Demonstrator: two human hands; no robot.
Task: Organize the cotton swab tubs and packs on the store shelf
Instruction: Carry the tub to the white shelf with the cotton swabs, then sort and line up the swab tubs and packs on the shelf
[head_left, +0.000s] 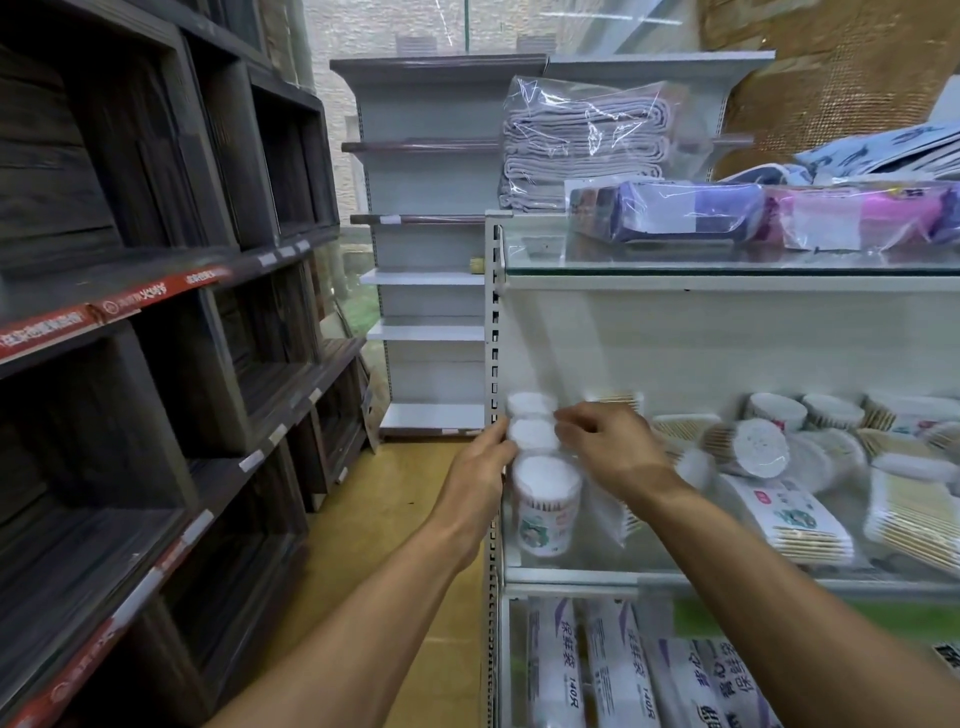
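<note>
Three round cotton swab tubs stand in a row at the left end of the glass shelf (571, 574): a front tub (545, 501), a middle tub (532, 435) and a back tub (530, 404). My left hand (480, 475) touches the left side of the middle tub, at the shelf's upright post. My right hand (608, 441) has its fingers curled against the right side of the middle tub. To the right lie a tipped-over tub (753, 449), more tubs (779, 410) and flat swab packs (795, 522) in a loose heap.
Above is a glass shelf with wrapped cloth packs (727, 213) and folded grey fabric (587, 145). Below are rolls of bags (556, 665). Dark wooden shelving (156, 312) lines the left of the aisle. A white empty rack (431, 332) stands at the aisle's end.
</note>
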